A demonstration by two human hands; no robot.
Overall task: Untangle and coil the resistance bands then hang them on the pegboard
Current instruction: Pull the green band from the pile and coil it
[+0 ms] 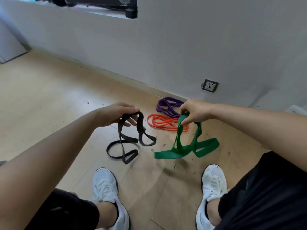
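Note:
My left hand grips the top of a black resistance band, whose twisted loops hang down and trail on the wooden floor. My right hand pinches the top of a wide green resistance band, which also hangs in twisted loops with its lower part on the floor. Between and beyond the hands, an orange band lies in a loose coil on the floor. A purple band lies bunched behind it, close to the wall. No pegboard is in view.
I am crouched with both white shoes on the wooden floor. A grey wall runs across the back with a socket low on the right. A white cabinet stands at far left.

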